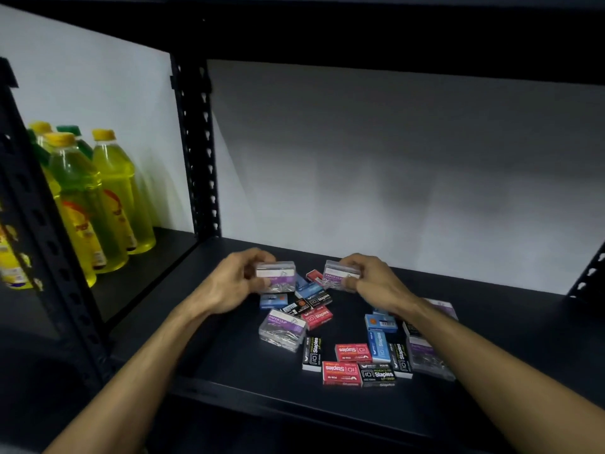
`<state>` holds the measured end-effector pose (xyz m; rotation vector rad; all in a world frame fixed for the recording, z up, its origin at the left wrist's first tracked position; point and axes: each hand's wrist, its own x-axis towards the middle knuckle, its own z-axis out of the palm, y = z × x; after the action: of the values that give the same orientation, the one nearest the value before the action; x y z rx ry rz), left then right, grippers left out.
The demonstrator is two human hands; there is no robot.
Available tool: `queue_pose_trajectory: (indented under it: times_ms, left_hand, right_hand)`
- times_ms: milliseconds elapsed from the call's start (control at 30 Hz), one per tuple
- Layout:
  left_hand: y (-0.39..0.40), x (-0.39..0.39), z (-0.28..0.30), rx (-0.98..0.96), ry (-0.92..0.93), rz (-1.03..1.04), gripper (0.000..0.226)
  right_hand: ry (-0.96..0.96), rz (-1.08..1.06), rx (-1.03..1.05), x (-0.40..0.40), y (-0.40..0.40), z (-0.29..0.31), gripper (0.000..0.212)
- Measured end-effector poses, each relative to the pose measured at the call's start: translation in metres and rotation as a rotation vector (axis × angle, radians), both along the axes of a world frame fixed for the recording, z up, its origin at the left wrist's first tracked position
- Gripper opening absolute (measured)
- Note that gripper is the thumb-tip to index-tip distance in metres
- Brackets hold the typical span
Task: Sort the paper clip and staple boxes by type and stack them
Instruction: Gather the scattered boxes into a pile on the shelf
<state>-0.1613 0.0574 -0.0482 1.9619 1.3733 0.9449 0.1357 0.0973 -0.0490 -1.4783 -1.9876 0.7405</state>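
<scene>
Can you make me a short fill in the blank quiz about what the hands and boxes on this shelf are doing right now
1. Each hand, left hand and right hand, holds a clear box of paper ____.
2. The small red, blue and black boxes lying on the shelf are labelled ____.
3. The bottles in the left compartment hold ____ liquid.

Missing words: clips; Staples; yellow

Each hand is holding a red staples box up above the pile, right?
Not quite. The head view shows the left hand and right hand each holding a clear paper clip box, not a red staples box, above the pile.
</scene>
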Motion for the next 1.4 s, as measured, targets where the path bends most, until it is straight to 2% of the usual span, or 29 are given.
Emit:
queue_pose_trajectory:
  times_ms: [200, 367, 700, 1133, 1400]
  left_hand:
    - [0.017, -0.052, -0.004, 0.047, 0.147, 0.239, 0.029]
    - [0.028, -0.066, -0.021, 0.025, 0.243, 0.343, 0.029]
    - [0.040, -0.078, -0.036, 0.023, 0.256, 0.405, 0.032]
    - [0.028, -0.085, -0.030, 0.014, 0.275, 0.344, 0.029]
    - [0.027, -0.084, -0.029, 0.008, 0.283, 0.374, 0.030]
  right_hand:
    - [0.009, 0.099, -0.023, -0.051, 0.019, 0.007, 0.033]
    - [-0.038, 0.159, -0.019, -0.097, 0.036, 0.002, 0.031]
    - [-0.083, 0.198, -0.091, -0.140, 0.054, -0.016, 0.032]
    - [-0.323, 0.282, -0.122, -0.133, 0.041, -0.004, 0.029]
    - [-0.282, 0.215, -0.048, -0.145, 0.045, -0.011, 0.034]
